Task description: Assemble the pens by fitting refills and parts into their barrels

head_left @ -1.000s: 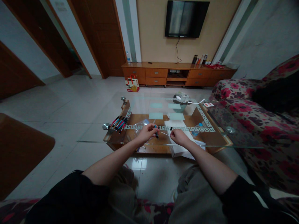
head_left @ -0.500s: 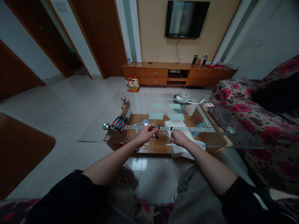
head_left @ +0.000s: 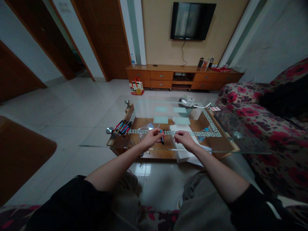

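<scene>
Two hands apart near glass edge: left fingers around pen, right around stick

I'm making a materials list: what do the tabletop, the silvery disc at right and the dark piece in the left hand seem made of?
Tabletop: clear, glossy glass; the floor shows through. Silvery disc: probably polished metal, given its shine. Dark piece: perhaps plastic, given its smooth outline, but too small to confirm; finish unclear.
</scene>
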Available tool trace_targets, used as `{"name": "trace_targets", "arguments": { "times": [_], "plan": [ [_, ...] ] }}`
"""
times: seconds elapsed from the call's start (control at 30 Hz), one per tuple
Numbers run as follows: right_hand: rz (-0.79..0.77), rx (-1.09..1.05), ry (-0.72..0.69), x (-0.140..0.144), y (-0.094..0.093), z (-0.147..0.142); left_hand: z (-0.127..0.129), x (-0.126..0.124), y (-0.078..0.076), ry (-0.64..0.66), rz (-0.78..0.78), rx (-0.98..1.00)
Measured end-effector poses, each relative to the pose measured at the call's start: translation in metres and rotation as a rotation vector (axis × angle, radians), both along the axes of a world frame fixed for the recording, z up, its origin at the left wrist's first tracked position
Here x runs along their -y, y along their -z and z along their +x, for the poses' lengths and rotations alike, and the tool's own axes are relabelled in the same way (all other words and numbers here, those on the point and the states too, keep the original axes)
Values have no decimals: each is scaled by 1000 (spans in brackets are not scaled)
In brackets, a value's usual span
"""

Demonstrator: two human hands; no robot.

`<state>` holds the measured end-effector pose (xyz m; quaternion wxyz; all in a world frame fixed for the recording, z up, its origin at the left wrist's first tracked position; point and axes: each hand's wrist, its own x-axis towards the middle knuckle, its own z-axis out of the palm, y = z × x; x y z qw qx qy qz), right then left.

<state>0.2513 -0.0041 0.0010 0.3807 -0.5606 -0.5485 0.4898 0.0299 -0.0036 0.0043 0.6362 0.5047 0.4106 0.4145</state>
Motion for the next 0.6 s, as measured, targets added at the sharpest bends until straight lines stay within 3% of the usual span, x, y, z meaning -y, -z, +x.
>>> {"name": "trace_targets", "arguments": {
  "times": [0.17, 0.33, 0.6],
  "plan": [
    [-44, -309, 93, 0, -5, -3, 1, 3, -2, 61, -31, 2],
    [-98, -412, 144, 4, -11, -6, -1, 3, 3, 129, -54, 3],
    [-140, -474, 101, 6, -13, -7, -3, 3, 6, 237, -45, -22]
  ]
}}
